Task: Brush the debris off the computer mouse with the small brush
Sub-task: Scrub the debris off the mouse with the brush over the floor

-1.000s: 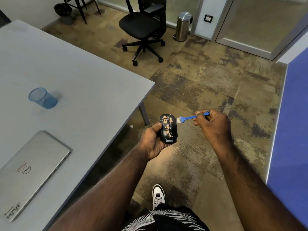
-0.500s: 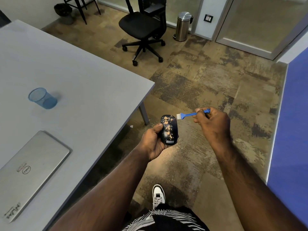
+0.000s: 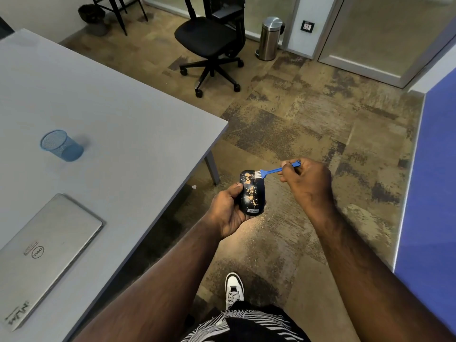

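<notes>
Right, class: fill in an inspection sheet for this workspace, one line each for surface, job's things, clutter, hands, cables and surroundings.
Surface: grey table, at the person's left.
Job's things: black mouse speckled with orange debris; blue brush, its bristles at the mouse's far end.
Clutter: closed laptop and blue mesh cup on the table.
Hands: left hand holds the mouse; right hand pinches the brush handle.
Cables: nothing seen.
Surroundings: office chair, steel bin, patterned carpet.
</notes>
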A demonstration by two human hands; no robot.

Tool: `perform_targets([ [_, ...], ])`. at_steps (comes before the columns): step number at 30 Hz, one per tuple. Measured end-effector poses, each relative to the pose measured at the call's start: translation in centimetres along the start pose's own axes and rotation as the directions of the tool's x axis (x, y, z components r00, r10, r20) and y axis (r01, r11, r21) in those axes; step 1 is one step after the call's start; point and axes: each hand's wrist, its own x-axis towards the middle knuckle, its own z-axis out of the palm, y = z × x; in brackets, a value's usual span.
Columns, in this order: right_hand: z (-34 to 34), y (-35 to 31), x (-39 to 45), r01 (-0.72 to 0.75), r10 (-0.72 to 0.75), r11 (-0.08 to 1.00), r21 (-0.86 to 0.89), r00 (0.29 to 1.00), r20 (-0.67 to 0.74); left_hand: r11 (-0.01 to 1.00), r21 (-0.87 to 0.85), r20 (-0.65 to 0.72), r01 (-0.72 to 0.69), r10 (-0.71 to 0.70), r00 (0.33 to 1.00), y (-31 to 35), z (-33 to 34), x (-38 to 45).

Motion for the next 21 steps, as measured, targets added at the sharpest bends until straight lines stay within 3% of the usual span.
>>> perform_targets([
  [3, -0.07, 0.16, 0.52, -0.042, 0.039, 0.998, -0.042, 0.998, -0.056, 1.000, -0.002, 0.000, 0.005, -0.005, 1.000, -0.03, -0.11, -0.11],
  [8, 0.18, -0.22, 0.57, 0.005, -0.005, 1.000, -0.007, 1.000, 0.006, 1.000, 0.013, 0.007, 0.001, -0.001, 1.000, -0.01, 0.03, -0.18],
  [21, -0.66, -0.16, 1.09, -0.043, 0.041, 0.999, -0.030, 0.998, -0.050, 1.000, 0.025, 0.004, -0.004, 0.004, 1.000, 0.00, 0.03, -0.33],
])
